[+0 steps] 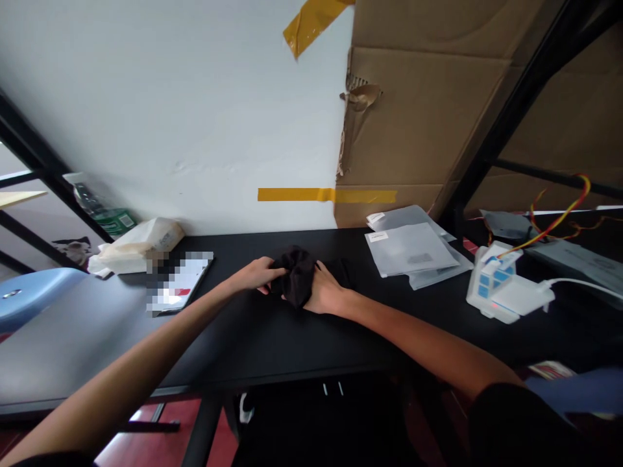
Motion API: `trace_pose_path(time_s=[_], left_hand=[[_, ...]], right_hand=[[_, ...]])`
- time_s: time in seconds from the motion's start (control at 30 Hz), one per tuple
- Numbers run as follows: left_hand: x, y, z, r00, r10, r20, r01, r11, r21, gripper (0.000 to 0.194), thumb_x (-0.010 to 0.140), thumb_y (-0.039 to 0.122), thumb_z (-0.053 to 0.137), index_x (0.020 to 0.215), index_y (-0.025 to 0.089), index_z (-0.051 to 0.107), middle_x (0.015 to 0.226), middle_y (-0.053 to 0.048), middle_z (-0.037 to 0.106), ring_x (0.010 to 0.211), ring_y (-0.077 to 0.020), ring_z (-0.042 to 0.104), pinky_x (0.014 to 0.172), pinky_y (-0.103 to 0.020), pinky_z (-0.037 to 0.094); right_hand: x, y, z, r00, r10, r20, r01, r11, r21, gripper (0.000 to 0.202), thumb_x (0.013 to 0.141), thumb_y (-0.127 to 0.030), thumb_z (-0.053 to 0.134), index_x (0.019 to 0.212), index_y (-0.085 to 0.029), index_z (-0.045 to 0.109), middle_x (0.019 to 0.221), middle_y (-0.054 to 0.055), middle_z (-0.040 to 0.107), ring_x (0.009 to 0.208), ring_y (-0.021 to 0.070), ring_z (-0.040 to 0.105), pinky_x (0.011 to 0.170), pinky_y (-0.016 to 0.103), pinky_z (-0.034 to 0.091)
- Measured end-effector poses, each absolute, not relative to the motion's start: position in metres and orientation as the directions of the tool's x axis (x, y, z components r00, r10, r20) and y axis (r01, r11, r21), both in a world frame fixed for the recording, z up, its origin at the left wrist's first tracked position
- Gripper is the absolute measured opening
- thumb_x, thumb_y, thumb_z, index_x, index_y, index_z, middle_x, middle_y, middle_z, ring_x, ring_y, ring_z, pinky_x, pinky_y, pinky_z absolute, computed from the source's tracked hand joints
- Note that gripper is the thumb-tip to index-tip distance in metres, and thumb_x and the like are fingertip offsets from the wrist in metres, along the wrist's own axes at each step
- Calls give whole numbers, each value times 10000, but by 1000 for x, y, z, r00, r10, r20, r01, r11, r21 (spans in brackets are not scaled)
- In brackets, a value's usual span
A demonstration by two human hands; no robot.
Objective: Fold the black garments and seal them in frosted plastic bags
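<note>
A bunched black cloth (298, 275) lies on the black table (272, 337), a little behind its middle. My left hand (256, 274) grips the cloth's left side with curled fingers. My right hand (325, 292) is closed on its right side, partly under the bundle. More black fabric (341, 269) trails to the right behind my right hand. Both forearms reach in from the bottom corners.
Clear plastic bags (411, 250) lie at the back right. A white power strip with a cable (506, 292) sits further right. A phone (180, 285) and a tissue pack (141, 245) lie at the left. Behind stand a white wall and cardboard (428, 104).
</note>
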State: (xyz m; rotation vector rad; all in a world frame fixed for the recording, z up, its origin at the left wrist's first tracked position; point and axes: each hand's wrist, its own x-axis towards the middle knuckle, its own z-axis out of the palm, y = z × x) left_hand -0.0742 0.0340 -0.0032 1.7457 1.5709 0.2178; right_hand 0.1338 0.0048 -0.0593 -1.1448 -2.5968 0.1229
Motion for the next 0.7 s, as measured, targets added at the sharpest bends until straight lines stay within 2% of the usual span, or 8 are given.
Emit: trace_pose_path(time_s=[0.07, 0.13, 0.23, 0.3, 0.43, 0.53, 0.63, 0.7], left_hand=[[-86, 40, 7, 158, 924, -347, 864, 41, 502, 413, 757, 568, 653, 806, 158, 658, 780, -99, 725, 689, -248, 723, 576, -304, 580], [-93, 45, 23, 91, 958, -270, 958, -10, 288, 388, 747, 552, 668, 780, 166, 680, 775, -115, 725, 755, -296, 738, 640, -339, 577], [-79, 44, 48, 57, 996, -68, 997, -61, -48, 372, 734, 527, 720, 825, 166, 730, 886, -167, 735, 924, -396, 727, 754, -436, 567], [-54, 37, 58, 97, 995, 32, 985, -91, -148, 362, 755, 501, 725, 885, 164, 747, 968, -189, 733, 977, -431, 709, 784, -480, 556], [-10, 12, 45, 375, 924, 73, 927, -374, -33, 486, 901, 596, 572, 1130, 186, 695, 1082, -164, 727, 968, -375, 717, 822, -469, 556], [-14, -2, 13, 662, 744, 89, 736, -668, 115, 650, 936, 636, 538, 1406, 188, 514, 1391, -181, 613, 1210, -341, 648, 999, -434, 517], [-33, -7, -16, 709, 695, 118, 687, -719, 108, 743, 932, 652, 559, 1495, 191, 412, 1528, -194, 498, 1385, -346, 522, 1131, -451, 429], [-40, -6, -27, 691, 711, 132, 706, -703, 89, 683, 961, 626, 533, 1488, 204, 426, 1522, -185, 511, 1380, -344, 529, 1138, -465, 426]], right_hand=[[152, 1, -52, -605, 769, 206, 754, 637, -160, 734, 944, -522, 607, 1540, -126, 443, 1576, 219, 459, 1488, 411, 359, 1228, 614, 228], [170, -4, -47, -551, 815, 181, 804, 576, -148, 801, 980, -612, 507, 1558, -66, 406, 1606, 259, 396, 1521, 446, 287, 1227, 660, 181], [183, -9, -46, -518, 845, 130, 823, 534, -192, 855, 1000, -662, 422, 1602, -64, 320, 1621, 265, 366, 1522, 446, 291, 1211, 663, 228], [180, -11, -49, -528, 840, 122, 810, 542, -225, 843, 1007, -648, 423, 1612, -73, 301, 1622, 259, 368, 1523, 428, 302, 1211, 637, 257], [170, -9, -51, -541, 828, 147, 788, 560, -256, 748, 1013, -588, 474, 1570, -93, 401, 1610, 243, 400, 1521, 413, 316, 1218, 630, 255], [182, -4, -40, -604, 785, 137, 744, 618, -256, 638, 1014, -508, 528, 1530, -137, 474, 1600, 206, 435, 1496, 376, 379, 1218, 596, 292], [222, -1, -22, -659, 741, 130, 705, 669, -235, 542, 997, -467, 576, 1451, -172, 574, 1524, 164, 545, 1405, 334, 512, 1188, 514, 379], [256, -3, -16, -556, 804, 212, 783, 592, -191, 535, 995, -466, 575, 1443, -174, 584, 1510, 166, 559, 1400, 347, 516, 1184, 521, 384]])
